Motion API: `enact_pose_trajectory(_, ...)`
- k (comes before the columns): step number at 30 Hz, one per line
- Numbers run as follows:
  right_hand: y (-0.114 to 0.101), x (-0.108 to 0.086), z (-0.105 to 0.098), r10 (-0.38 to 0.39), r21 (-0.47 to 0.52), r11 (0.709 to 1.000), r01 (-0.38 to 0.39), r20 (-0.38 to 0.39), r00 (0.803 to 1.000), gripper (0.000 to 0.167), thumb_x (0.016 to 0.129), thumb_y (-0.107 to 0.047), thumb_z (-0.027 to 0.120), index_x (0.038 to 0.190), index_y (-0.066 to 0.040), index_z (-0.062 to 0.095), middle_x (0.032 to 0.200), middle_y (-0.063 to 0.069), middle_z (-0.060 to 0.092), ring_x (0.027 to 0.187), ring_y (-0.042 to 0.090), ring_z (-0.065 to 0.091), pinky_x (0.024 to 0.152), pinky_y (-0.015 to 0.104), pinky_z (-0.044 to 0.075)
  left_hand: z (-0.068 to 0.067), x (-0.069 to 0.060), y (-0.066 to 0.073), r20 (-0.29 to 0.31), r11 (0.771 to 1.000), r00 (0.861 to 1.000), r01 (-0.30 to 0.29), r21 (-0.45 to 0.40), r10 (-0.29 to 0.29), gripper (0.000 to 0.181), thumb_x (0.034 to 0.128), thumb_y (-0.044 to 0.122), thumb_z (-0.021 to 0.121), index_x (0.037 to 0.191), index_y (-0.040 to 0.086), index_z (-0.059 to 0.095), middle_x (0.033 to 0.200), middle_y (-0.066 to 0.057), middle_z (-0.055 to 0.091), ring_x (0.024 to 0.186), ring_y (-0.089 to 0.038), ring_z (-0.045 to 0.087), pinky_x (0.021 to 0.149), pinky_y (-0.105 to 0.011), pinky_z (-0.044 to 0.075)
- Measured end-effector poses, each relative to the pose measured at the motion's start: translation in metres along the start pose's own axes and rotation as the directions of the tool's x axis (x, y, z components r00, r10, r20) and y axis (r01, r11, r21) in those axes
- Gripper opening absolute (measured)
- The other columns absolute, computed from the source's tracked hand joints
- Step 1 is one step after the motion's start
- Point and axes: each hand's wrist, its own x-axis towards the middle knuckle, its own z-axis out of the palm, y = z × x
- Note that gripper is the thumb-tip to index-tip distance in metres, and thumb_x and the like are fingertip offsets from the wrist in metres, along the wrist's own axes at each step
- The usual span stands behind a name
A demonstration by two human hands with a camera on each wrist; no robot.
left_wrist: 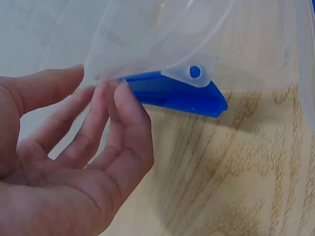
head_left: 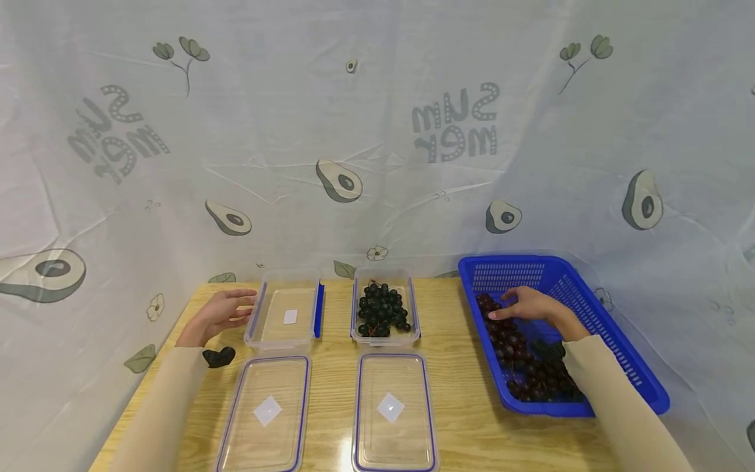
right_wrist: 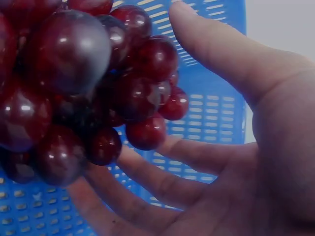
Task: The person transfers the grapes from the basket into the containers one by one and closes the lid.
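Note:
My left hand (head_left: 227, 311) is at the left side of a clear plastic box (head_left: 283, 345) that has a white label showing. In the left wrist view its fingertips touch or nearly touch the box's lowered blue latch (left_wrist: 182, 93), thumb apart from the fingers. My right hand (head_left: 531, 305) reaches into a blue basket (head_left: 548, 409) of dark red grapes (head_left: 513, 347). Close up, the right fingers (right_wrist: 167, 184) extend beneath a bunch of grapes (right_wrist: 142, 93), while the thumb stands away from it. How far the fingertips go under the bunch is hidden.
A second clear box (head_left: 386, 340) holds a bunch of near-black grapes (head_left: 382, 308). Two clear lids with blue seals, the left lid (head_left: 286, 387) and the right lid (head_left: 407, 380), lie in front of the boxes on the wooden table (head_left: 460, 419). Behind hangs a printed cloth (head_left: 377, 118).

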Motion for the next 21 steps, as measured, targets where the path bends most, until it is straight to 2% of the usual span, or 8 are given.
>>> enact_pose_trajectory(3, 0.005, 0.004, 0.005, 0.073, 0.041, 0.996, -0.075, 0.058, 0.996, 0.094, 0.093, -0.046, 0.078, 0.149, 0.019, 0.040, 0.154, 0.045, 0.036, 0.135, 0.060, 0.049, 0.095, 0.058, 0.058, -0.001, 0.002, -0.003, 0.016, 0.998, 1.000, 0.012, -0.061, -0.011, 0.055, 0.1105, 0.018, 0.054, 0.161, 0.001, 0.038, 0.112, 0.009, 0.069, 0.097, -0.007, 0.065, 0.084, -0.024, 0.060)
enact_pose_trajectory(7, 0.005, 0.009, 0.009, 0.143, 0.113, 0.982, -0.152, 0.088, 0.986, 0.103, 0.091, -0.045, 0.081, 0.154, 0.019, 0.030, 0.156, 0.045, 0.030, 0.134, 0.059, 0.049, 0.088, 0.055, 0.062, -0.001, 0.005, -0.006, 0.044, 0.994, 0.999, 0.027, -0.107, -0.022, 0.060, 0.1094, 0.016, 0.057, 0.163, 0.002, 0.034, 0.104, 0.012, 0.070, 0.091, -0.005, 0.064, 0.081, -0.024, 0.059)
enact_pose_trajectory(13, 0.003, 0.012, 0.016, 0.151, 0.097, 0.983, -0.157, 0.064, 0.986, 0.107, 0.086, -0.041, 0.086, 0.154, 0.020, 0.030, 0.155, 0.044, 0.034, 0.135, 0.059, 0.048, 0.092, 0.058, 0.060, 0.000, 0.008, -0.006, 0.074, 0.992, 0.997, 0.028, -0.121, -0.019, 0.064, 0.1078, 0.010, 0.058, 0.165, 0.004, 0.029, 0.102, 0.008, 0.067, 0.085, -0.006, 0.060, 0.078, -0.025, 0.057)
enact_pose_trajectory(15, 0.003, 0.014, 0.018, 0.148, 0.074, 0.986, -0.150, 0.039, 0.988, 0.090, 0.085, -0.039, 0.086, 0.141, 0.019, 0.046, 0.137, 0.040, 0.052, 0.120, 0.052, 0.059, 0.087, 0.052, 0.061, 0.001, 0.009, -0.005, 0.071, 0.992, 0.997, 0.028, -0.122, -0.020, 0.064, 0.1077, 0.010, 0.058, 0.165, 0.004, 0.030, 0.102, 0.008, 0.067, 0.085, -0.006, 0.060, 0.078, -0.026, 0.056)
enact_pose_trajectory(17, 0.003, 0.017, 0.022, 0.144, 0.058, 0.988, -0.144, 0.009, 0.990, 0.061, 0.083, -0.036, 0.087, 0.108, 0.013, 0.061, 0.101, 0.026, 0.061, 0.091, 0.035, 0.062, 0.076, 0.040, 0.057, 0.002, 0.009, -0.005, 0.066, 0.992, 0.998, 0.030, -0.122, -0.022, 0.064, 0.1080, 0.011, 0.058, 0.165, 0.004, 0.030, 0.102, 0.007, 0.068, 0.085, -0.007, 0.061, 0.077, -0.025, 0.056)
enact_pose_trajectory(19, 0.002, 0.020, 0.027, 0.135, 0.048, 0.990, -0.134, -0.013, 0.991, 0.046, 0.082, -0.032, 0.086, 0.085, 0.000, 0.054, 0.081, 0.009, 0.048, 0.075, 0.023, 0.049, 0.069, 0.034, 0.047, 0.002, 0.008, -0.005, 0.060, 0.992, 0.998, 0.030, -0.120, -0.023, 0.063, 0.1082, 0.011, 0.057, 0.164, 0.003, 0.030, 0.102, 0.007, 0.068, 0.085, -0.007, 0.061, 0.077, -0.025, 0.056)
enact_pose_trajectory(20, 0.001, 0.021, 0.029, 0.132, 0.043, 0.990, -0.131, -0.024, 0.991, 0.045, 0.082, -0.031, 0.085, 0.083, -0.004, 0.050, 0.080, 0.005, 0.042, 0.074, 0.020, 0.043, 0.069, 0.034, 0.043, 0.003, 0.008, -0.005, 0.054, 0.992, 0.998, 0.031, -0.121, -0.025, 0.062, 0.1083, 0.011, 0.057, 0.164, 0.003, 0.031, 0.102, 0.007, 0.069, 0.085, -0.007, 0.061, 0.077, -0.025, 0.056)
enact_pose_trajectory(21, 0.000, 0.021, 0.031, 0.131, 0.039, 0.991, -0.130, -0.034, 0.991, 0.045, 0.082, -0.029, 0.085, 0.084, -0.003, 0.048, 0.080, 0.006, 0.040, 0.073, 0.021, 0.042, 0.068, 0.035, 0.041, 0.003, 0.008, -0.005, 0.052, 0.992, 0.998, 0.029, -0.120, -0.023, 0.062, 0.1083, 0.011, 0.057, 0.164, 0.003, 0.031, 0.103, 0.007, 0.069, 0.085, -0.007, 0.061, 0.077, -0.025, 0.056)
